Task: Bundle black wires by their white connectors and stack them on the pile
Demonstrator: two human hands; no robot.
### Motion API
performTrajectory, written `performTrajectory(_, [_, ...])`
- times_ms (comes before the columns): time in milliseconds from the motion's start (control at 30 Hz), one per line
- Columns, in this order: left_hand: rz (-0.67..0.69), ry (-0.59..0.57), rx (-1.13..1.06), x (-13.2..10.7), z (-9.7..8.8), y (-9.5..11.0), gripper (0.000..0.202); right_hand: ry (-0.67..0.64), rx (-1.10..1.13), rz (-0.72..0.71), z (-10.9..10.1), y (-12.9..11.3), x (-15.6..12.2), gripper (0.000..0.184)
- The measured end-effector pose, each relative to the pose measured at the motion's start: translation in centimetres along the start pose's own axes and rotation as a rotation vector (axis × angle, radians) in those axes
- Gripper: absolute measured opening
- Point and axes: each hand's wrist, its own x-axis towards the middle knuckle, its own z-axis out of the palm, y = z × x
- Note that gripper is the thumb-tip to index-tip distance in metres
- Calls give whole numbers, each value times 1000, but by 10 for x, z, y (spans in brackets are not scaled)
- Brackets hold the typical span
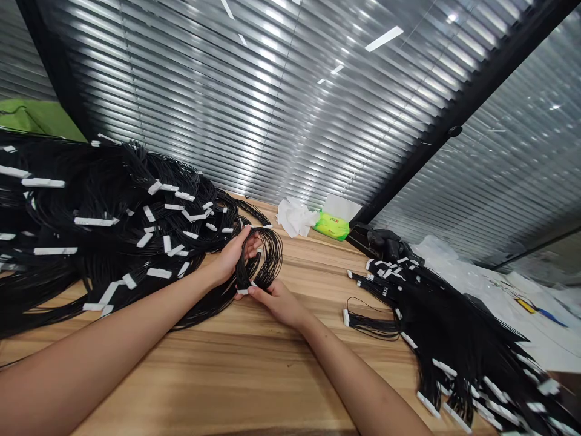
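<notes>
A looped black wire harness (271,251) with white connectors hangs between my two hands above the wooden table. My left hand (233,257) is closed around its upper left part, where the wires bend over. Lower down, my right hand (275,300) pinches the harness end at a small white connector (242,291). The wires arch to the right between the two grips. Just left of my left hand lies a big heap of black wire harnesses (104,206) with many white connectors. Some fingertips are hidden behind the wires.
More black harnesses (454,315) are spread along the right side, one bundle (372,326) sticking out toward the middle. A green tissue pack (332,225) and crumpled white tissue (295,217) sit at the back, before a blind-covered glass wall (204,91). A blue-and-yellow tool (540,311) lies far right.
</notes>
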Motion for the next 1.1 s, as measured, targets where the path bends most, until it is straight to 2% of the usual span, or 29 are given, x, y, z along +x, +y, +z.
performTrajectory(133, [-22, -53, -20, 1, -4, -6, 35, 219, 179, 42, -1, 6, 3, 38])
performTrajectory(267, [-9, -185, 164, -2, -6, -12, 27, 463, 347, 6, -4, 11, 6, 35])
performTrajectory(433, [-63, -196, 346, -10, 3, -9, 19, 694, 439, -17, -10, 15, 8, 30])
performTrajectory(500, [-74, -249, 385, -12, 6, -7, 16, 723, 446, -21, -10, 15, 8, 30])
performTrajectory(600, [-83, -311, 409, -15, 8, -5, 20, 588, 386, 9, -8, 15, 8, 34])
performTrajectory(700, [-122, -282, 341, -17, 8, -4, 25, 391, 300, 50, -6, 12, 7, 42])
performTrajectory(767, [-180, -298, 289, -18, 7, -4, 28, 321, 285, 48, -5, 9, 7, 46])
performTrajectory(900, [-308, -412, 330, -17, -1, -4, 38, 196, 336, 49, -5, 3, 6, 45])
performTrajectory(1100, [-477, -610, 231, -16, -11, -3, 33, 64, 284, 73, -5, -4, 3, 52])
